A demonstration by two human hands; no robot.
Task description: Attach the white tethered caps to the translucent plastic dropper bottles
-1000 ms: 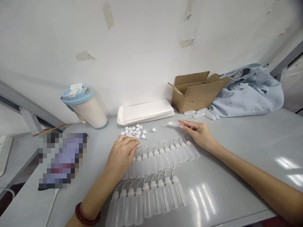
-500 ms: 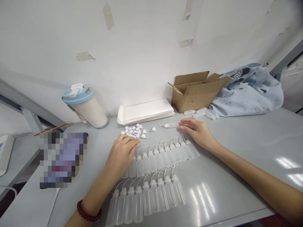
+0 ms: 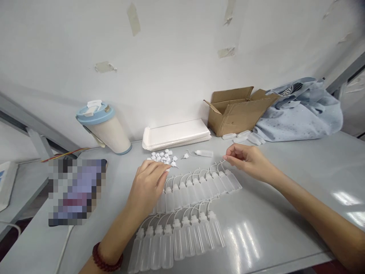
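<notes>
My left hand (image 3: 149,179) is closed, its fingertips pinched together beside a pile of small white needle-tip caps (image 3: 161,155). It covers the left end of a row of clear plastic dropper bottles (image 3: 189,188); whatever lies between its fingers is hidden. My right hand (image 3: 245,158) is curled in a pinch near the looped strap at the row's right end, and I cannot make out what is in it. A single dropper bottle (image 3: 204,153) with a needle tip lies on its side between the hands. Closer to me lies a second row of bottles (image 3: 181,239).
Behind the caps sits a stack of white flat boxes (image 3: 176,134). An open cardboard box (image 3: 236,118) and a blue cloth bag (image 3: 302,110) stand at the back right, several loose bottles (image 3: 242,136) before them. To the left are a tumbler (image 3: 108,129) and a phone (image 3: 80,190).
My right hand has let go of the lone bottle and moved slightly right, its fingers curling into a pinch. My left hand stays nearly where it was.
</notes>
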